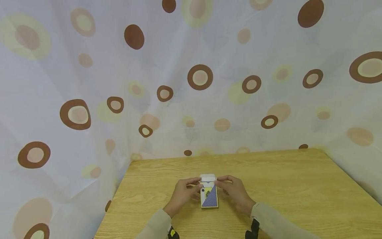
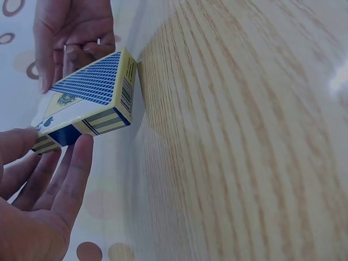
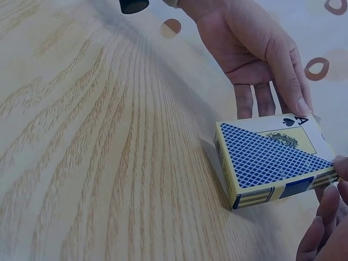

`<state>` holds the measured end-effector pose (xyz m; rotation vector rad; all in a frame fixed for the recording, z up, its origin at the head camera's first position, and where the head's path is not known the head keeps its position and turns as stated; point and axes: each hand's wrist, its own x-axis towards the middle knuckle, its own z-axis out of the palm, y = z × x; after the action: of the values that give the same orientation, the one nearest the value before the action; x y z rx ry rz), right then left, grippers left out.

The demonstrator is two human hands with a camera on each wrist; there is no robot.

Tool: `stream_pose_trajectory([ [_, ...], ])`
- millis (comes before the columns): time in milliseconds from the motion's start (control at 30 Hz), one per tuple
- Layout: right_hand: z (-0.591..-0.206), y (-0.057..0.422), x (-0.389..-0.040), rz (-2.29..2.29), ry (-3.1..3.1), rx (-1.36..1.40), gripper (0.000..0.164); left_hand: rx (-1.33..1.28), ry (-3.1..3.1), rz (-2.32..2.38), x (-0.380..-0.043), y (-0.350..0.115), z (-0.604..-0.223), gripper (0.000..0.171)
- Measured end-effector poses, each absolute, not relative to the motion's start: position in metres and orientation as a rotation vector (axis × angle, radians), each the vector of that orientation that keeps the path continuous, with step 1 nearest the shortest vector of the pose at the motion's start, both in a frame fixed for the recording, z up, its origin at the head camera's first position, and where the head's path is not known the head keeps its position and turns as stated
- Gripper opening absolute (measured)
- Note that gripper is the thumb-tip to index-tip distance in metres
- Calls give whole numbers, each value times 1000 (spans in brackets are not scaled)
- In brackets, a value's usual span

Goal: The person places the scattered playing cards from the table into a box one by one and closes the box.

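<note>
A playing-card box point(image 1: 209, 197) with a blue lattice pattern and an ace of spades on its face is between both hands, its lower end close to the table. At its far end a white flap point(image 1: 207, 177) stands lifted. My left hand point(image 1: 185, 192) grips the box's left side near the flap, thumb on the face. From the right, my right hand point(image 1: 234, 191) holds the opposite upper corner, its thumb point(image 3: 341, 166) at the edge. Stripes and a barcode show on the box point(image 2: 92, 98) in the left wrist view.
The wood-grain table point(image 1: 283, 186) spreads out on both sides of the hands. Behind it and at the sides hangs a pale cloth point(image 1: 167, 59) with brown and beige circles. Dark straps point(image 1: 253, 229) sit at the wrists over light sleeves.
</note>
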<state>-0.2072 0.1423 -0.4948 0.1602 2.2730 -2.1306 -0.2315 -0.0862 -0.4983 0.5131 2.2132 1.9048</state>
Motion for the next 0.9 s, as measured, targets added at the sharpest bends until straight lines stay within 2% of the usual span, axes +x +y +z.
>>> stream_pose_trajectory([
  [233,-495,144,-209,-2139,2231,79,30,495,2233,1900,-232,-86,-497,33],
  [900,-492,154,-216,-1999,2207,-90,36,495,2225,1917,-231,-85,-496,24],
])
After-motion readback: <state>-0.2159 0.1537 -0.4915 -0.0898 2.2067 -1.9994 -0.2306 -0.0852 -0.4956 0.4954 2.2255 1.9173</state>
